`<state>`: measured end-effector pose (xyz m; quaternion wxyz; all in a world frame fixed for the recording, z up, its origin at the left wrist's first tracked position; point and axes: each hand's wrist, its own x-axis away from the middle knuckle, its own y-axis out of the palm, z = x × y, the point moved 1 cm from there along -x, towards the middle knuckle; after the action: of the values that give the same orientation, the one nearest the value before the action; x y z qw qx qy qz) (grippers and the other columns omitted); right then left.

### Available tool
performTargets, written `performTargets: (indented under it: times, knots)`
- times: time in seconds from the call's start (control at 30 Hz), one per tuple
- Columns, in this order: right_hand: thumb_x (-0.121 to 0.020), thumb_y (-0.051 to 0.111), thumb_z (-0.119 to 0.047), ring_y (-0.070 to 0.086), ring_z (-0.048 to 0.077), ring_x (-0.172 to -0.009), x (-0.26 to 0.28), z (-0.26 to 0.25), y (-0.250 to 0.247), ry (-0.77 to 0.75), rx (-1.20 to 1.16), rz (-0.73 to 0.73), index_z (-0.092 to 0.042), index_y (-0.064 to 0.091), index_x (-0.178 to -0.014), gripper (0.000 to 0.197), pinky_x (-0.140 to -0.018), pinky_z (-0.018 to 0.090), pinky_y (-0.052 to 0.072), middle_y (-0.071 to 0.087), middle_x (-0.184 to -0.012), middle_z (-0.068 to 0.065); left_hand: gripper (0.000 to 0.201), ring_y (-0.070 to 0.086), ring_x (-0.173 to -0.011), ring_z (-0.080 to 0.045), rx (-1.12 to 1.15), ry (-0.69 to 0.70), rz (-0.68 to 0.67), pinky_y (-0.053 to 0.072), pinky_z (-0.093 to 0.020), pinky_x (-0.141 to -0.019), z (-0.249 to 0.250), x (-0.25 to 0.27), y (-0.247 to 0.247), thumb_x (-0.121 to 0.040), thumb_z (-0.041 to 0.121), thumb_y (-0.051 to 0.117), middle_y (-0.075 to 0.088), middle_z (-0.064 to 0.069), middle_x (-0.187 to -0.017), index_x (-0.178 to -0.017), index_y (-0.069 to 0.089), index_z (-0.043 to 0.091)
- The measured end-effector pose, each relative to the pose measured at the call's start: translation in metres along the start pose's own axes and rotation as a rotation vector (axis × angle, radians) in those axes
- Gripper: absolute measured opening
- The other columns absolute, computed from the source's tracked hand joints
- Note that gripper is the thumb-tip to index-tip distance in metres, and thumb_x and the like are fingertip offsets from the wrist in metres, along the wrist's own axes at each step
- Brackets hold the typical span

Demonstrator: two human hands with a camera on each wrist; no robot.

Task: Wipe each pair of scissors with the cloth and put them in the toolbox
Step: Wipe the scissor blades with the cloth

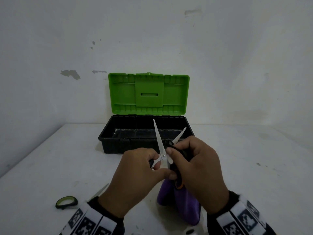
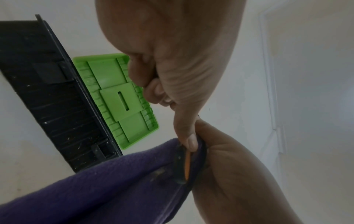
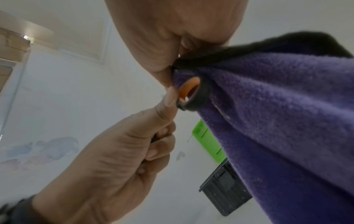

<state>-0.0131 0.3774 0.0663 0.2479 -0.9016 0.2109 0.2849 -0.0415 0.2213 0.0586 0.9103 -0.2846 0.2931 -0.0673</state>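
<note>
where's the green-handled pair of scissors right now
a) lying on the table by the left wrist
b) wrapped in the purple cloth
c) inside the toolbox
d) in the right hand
a: the green-handled scissors lie on the table beside the left wrist, outside the toolbox.

A bare, plain room, more a makeshift work corner than a fitted workshop: a white wall [image 1: 152,39] with chipped, flaking paint patches at centre left of the head view, and a white table [image 1: 245,158] butted against it. A panelled white ceiling [image 3: 80,30] with a moulded rectangle shows in the upper left of the right wrist view
</note>
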Motion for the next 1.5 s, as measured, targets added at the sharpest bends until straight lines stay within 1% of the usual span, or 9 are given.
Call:
performTargets:
  times: [0.27,0.4,0.57,0.73,0.83,1.03,1.17,1.33,1.5]
  knots:
    - [-0.079,0.081,-0.021,0.062,0.005,-0.063,-0.002,-0.001,-0.002,0.065,-0.017,0.019,-0.021,0.067,-0.071,0.016,-0.055,0.011,0.045,0.065,-0.064,-0.009,0.045,0.044,-0.053,-0.002,-0.008,0.002,0.000,0.041,-0.018,-0.052,-0.004,0.000,0.001,-0.052,0.054,0.083,0.053,0.010,-0.060,-0.052,0.048,0.026]
    - [-0.078,0.082,-0.027,0.062,0.008,-0.062,-0.011,0.009,-0.006,0.097,0.008,0.100,-0.023,0.065,-0.072,0.018,-0.056,0.018,0.048,0.067,-0.066,-0.008,0.045,0.046,-0.056,0.002,-0.037,0.014,-0.002,0.039,-0.011,-0.053,-0.004,0.001,0.003,-0.055,0.050,0.085,0.046,0.012,-0.051,-0.053,0.047,0.027]
    - [-0.077,0.083,-0.027,0.062,0.011,-0.061,-0.005,0.004,-0.003,0.109,-0.026,0.045,-0.021,0.065,-0.070,0.020,-0.056,0.024,0.051,0.067,-0.065,-0.005,0.044,0.046,-0.054,-0.005,-0.020,0.050,0.013,0.043,-0.019,-0.052,-0.007,0.002,0.001,-0.054,0.053,0.083,0.046,0.011,-0.051,-0.053,0.047,0.028]
    - [-0.077,0.084,-0.026,0.064,0.013,-0.060,-0.016,0.013,-0.006,0.160,-0.093,0.157,-0.021,0.063,-0.069,0.023,-0.056,0.023,0.050,0.068,-0.065,-0.003,0.046,0.046,-0.054,-0.004,-0.010,0.038,0.004,0.042,-0.017,-0.051,-0.007,0.003,0.005,-0.053,0.054,0.083,0.051,0.010,-0.056,-0.053,0.048,0.024]
    - [-0.077,0.083,-0.025,0.064,0.014,-0.060,-0.010,0.008,-0.005,0.165,-0.104,0.095,-0.021,0.063,-0.069,0.022,-0.056,0.023,0.052,0.068,-0.064,-0.002,0.046,0.047,-0.054,-0.004,0.005,0.021,-0.001,0.044,-0.018,-0.054,-0.010,0.004,0.005,-0.053,0.059,0.080,0.056,0.012,-0.064,-0.053,0.048,0.027]
    - [-0.077,0.083,-0.026,0.062,0.010,-0.057,-0.022,0.015,-0.013,0.195,-0.107,0.167,-0.021,0.065,-0.067,0.021,-0.056,0.025,0.050,0.068,-0.062,-0.002,0.046,0.048,-0.057,-0.005,-0.029,0.046,-0.001,0.043,-0.018,-0.054,-0.007,0.005,0.007,-0.053,0.053,0.083,0.048,0.010,-0.052,-0.051,0.048,0.023]
    - [-0.077,0.084,-0.025,0.065,0.013,-0.059,-0.014,0.010,-0.010,0.187,-0.100,0.093,-0.018,0.067,-0.069,0.020,-0.055,0.024,0.052,0.070,-0.063,-0.001,0.046,0.050,-0.059,-0.001,-0.018,0.027,-0.016,0.045,-0.015,-0.057,-0.008,0.003,0.005,-0.053,0.053,0.084,0.056,0.019,-0.065,-0.051,0.047,0.026]
    - [-0.078,0.083,-0.025,0.060,0.003,-0.052,-0.033,0.019,-0.020,0.225,-0.104,0.184,-0.019,0.067,-0.065,0.022,-0.051,0.014,0.046,0.069,-0.060,-0.003,0.039,0.049,-0.054,-0.006,0.001,-0.016,-0.038,0.043,-0.022,-0.051,-0.005,0.003,0.010,-0.054,0.049,0.086,0.055,0.007,-0.056,-0.056,0.059,0.021]
    - [-0.080,0.081,-0.022,0.065,0.009,-0.054,-0.034,0.023,-0.033,0.284,-0.196,0.181,-0.015,0.073,-0.073,0.013,-0.054,0.024,0.052,0.073,-0.063,0.003,0.044,0.043,-0.050,-0.006,-0.126,-0.053,-0.027,0.039,-0.017,-0.049,-0.011,0.000,0.006,-0.059,0.054,0.083,0.049,0.006,-0.054,-0.057,0.054,0.021]
